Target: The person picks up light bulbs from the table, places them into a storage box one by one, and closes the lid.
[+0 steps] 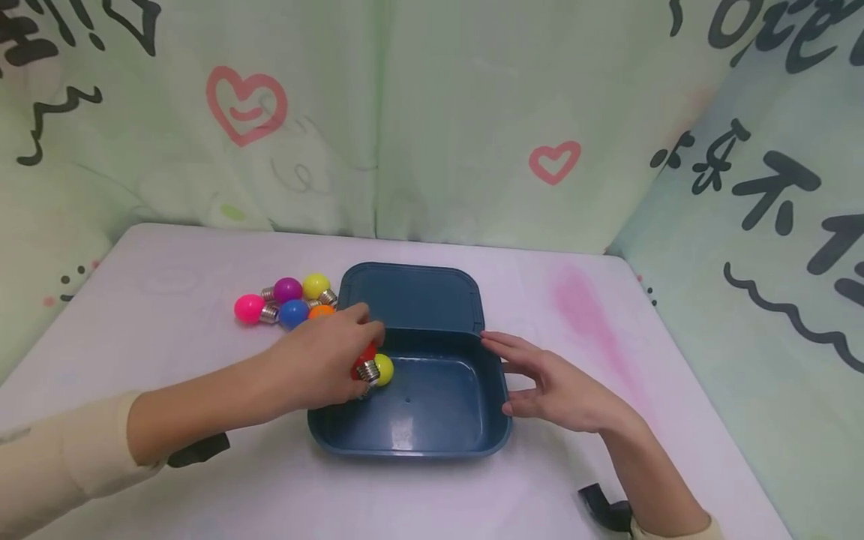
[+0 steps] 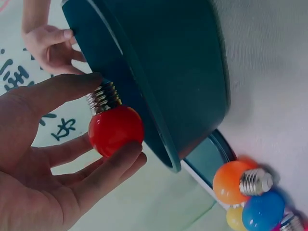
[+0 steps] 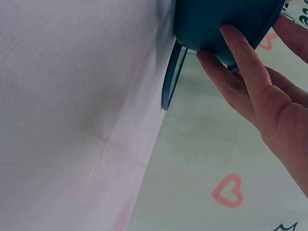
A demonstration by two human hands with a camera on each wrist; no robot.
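Note:
My left hand [image 1: 331,352] pinches a red light bulb [image 2: 116,131] between thumb and fingertips at the left rim of a dark blue plastic box [image 1: 439,405]. In the left wrist view the bulb's silver screw base points up toward the thumb. Inside the box, a yellow bulb [image 1: 384,370] lies close by the left hand, partly hidden by it. The right hand [image 1: 556,386] rests its fingertips against the box's right side, fingers [image 3: 248,60] fairly straight along the outer wall.
The box's lid [image 1: 410,298] lies behind it. To its left, on the pale table cover [image 1: 182,300], is a cluster of bulbs: pink [image 1: 250,308], purple [image 1: 288,289], blue [image 1: 293,314], orange [image 1: 321,310] and yellow [image 1: 315,285]. A printed curtain [image 1: 466,90] stands behind.

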